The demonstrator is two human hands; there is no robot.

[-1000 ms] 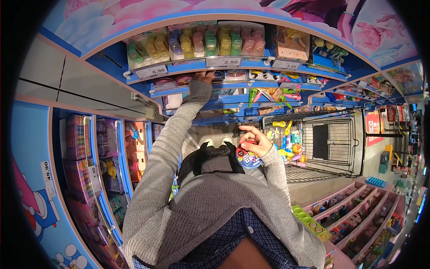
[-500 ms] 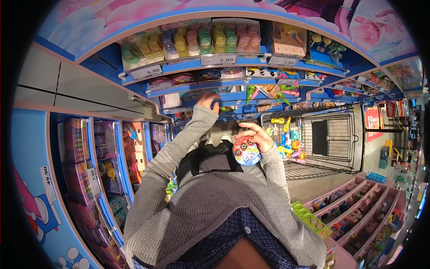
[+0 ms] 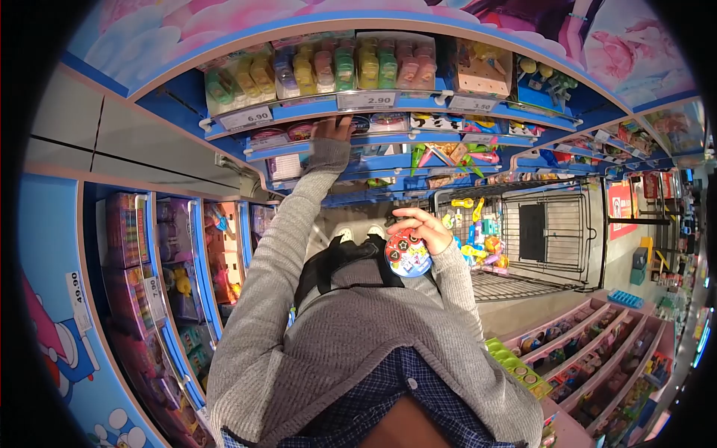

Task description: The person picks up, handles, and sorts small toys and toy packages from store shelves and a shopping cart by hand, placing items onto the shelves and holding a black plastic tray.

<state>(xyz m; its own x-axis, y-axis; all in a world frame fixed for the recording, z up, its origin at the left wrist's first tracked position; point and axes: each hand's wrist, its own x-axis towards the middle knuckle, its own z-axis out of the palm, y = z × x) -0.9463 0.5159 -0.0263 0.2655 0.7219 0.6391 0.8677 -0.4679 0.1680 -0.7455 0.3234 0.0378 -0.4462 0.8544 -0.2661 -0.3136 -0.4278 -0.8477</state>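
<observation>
My left hand (image 3: 333, 129) reaches up to the second shelf, beside the round tins (image 3: 300, 132) behind the clear shelf lip. Its fingertips go behind the lip, so what they touch is hidden. In front of my body, my right hand (image 3: 423, 228) holds a round red and blue tin (image 3: 408, 254) with coloured symbols on its lid. The fingers lie over the tin's upper edge. Above my left hand, small pastel bottles (image 3: 345, 67) stand in clear boxes over a 2.90 price tag (image 3: 366, 100).
A black wire cart (image 3: 535, 235) with colourful toys (image 3: 478, 231) stands at the right. Shelves of boxed goods (image 3: 128, 231) run along the left. Pink divided bins (image 3: 590, 343) are at the lower right, with a green tray (image 3: 515, 366) beside them.
Half a second ago my left hand was lower, below the tins; it is now back up at the second shelf. The tin in my right hand has turned its face more towards the camera since the earliest frame.
</observation>
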